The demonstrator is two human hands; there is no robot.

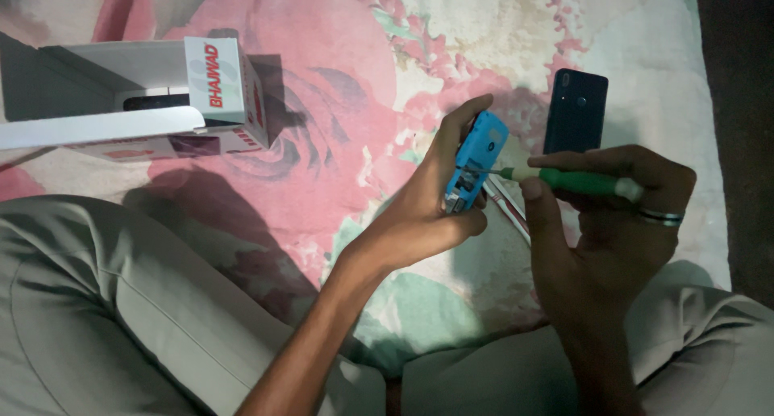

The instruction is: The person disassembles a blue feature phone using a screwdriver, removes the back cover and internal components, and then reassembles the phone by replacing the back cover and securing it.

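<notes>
Floral bedsheet (322,126) under everything. White box (137,101) upper left, dark phone (575,110) flat nearby. Left hand (427,210), fingers closed round blue handset (474,164), long axis upright, tilted right. Right hand (621,214) pinches green screwdriver (576,181), horiz., tip pointing left at handset.

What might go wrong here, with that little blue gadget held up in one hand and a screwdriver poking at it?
The left hand holds the blue device in mid-air, unsupported, so the green screwdriver in the right hand may slip and scratch it or jab a finger. Any small part that comes loose could drop onto the busy floral cloth and be hard to spot in this dim light. The dark phone lying just beyond could get knocked.
</notes>
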